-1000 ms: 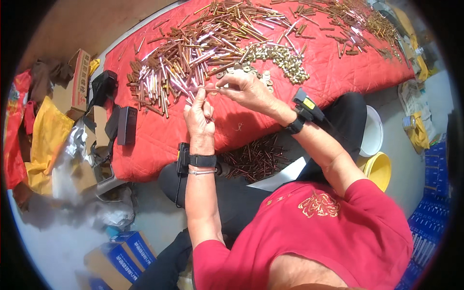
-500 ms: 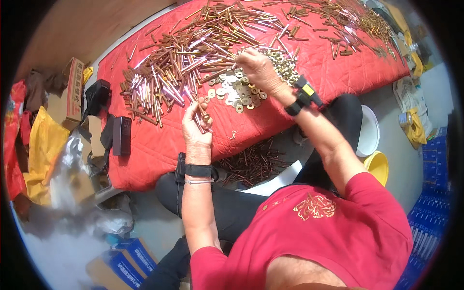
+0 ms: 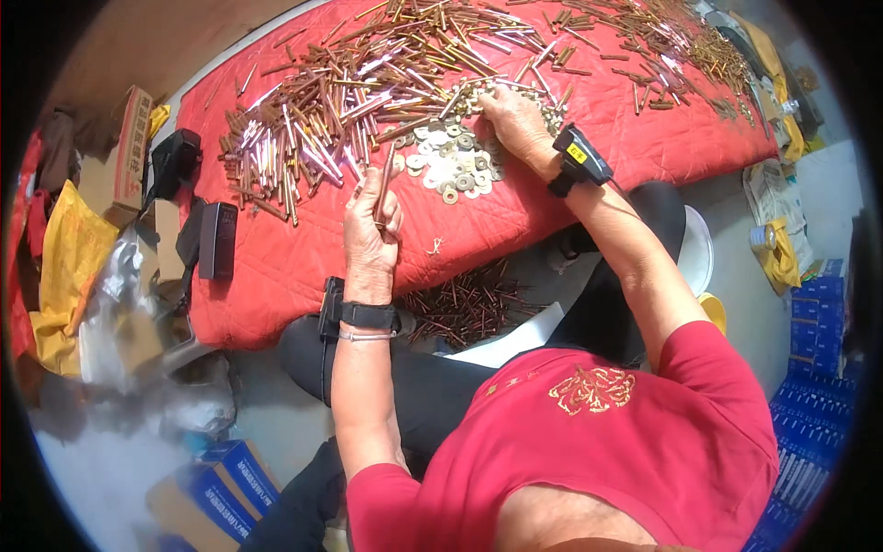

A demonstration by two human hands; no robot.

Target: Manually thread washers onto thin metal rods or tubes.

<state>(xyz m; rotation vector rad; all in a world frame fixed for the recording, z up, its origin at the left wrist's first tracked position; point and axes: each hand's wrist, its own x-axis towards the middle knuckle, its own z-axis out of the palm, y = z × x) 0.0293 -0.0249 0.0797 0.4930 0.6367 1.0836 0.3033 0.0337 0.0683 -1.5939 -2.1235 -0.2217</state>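
My left hand (image 3: 372, 225) is closed around a copper-coloured metal rod (image 3: 385, 173), which stands up steeply out of the fist. Whether more rods lie in that palm, I cannot tell. Just beyond it spreads a big heap of similar rods (image 3: 322, 120) on the red quilted cloth (image 3: 303, 285). My right hand (image 3: 520, 127) reaches into a pile of small brass-coloured nuts (image 3: 552, 112), fingers pinched together; what is between them is too small to make out. A pile of flat round washers (image 3: 460, 166) lies between my two hands.
More rods and small parts (image 3: 671, 55) cover the cloth's far right. Below its front edge sits a pile of dark rods (image 3: 474, 304). A black box (image 3: 218, 241) stands at the left edge. Blue boxes (image 3: 814, 396), a white bucket (image 3: 696, 253) and yellow bags (image 3: 69, 276) surround me.
My right hand has shifted right, from the edge of the rod heap to the nuts. The rod in my left hand now points up more steeply. The whole view has shifted slightly.
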